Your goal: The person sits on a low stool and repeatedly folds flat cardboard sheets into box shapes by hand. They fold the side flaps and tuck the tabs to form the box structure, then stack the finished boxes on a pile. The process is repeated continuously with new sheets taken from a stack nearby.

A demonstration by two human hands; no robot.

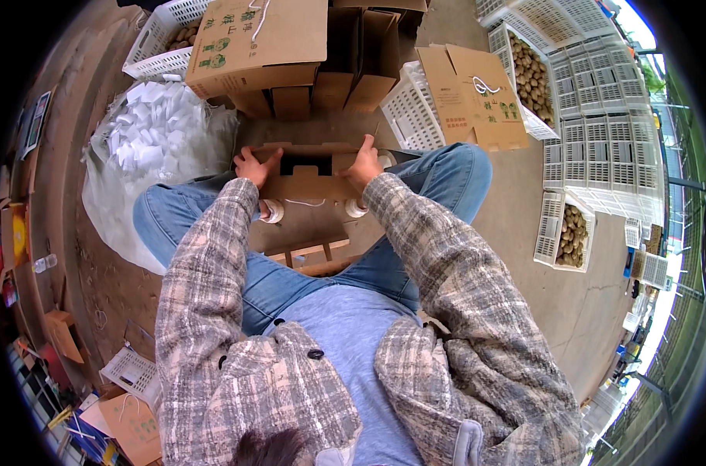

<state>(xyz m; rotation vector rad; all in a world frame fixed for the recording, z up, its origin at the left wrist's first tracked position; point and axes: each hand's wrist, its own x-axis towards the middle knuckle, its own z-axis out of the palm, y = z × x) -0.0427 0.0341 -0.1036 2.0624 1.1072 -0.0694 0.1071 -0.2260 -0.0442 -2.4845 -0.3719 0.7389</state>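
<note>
Between my knees, a small brown cardboard box (310, 187) stands with its upper side partly open, showing a dark inside and a tab in the middle. My left hand (253, 167) grips its left end, the thumb lying along the top edge. At the opposite end my right hand (361, 165) holds the box, one finger pointing up along the side. A white cord (305, 203) shows at the near side of the box. Below the box, a low wooden stool (314, 256) is partly visible between my legs.
A bag of white foam pieces (147, 128) stands on my left. Folded cartons (263, 43) are stacked ahead. To the right, another carton (477, 97) leans on a white crate (412, 109), near crates of brown round produce (531, 78) and stacked white crates (605, 116).
</note>
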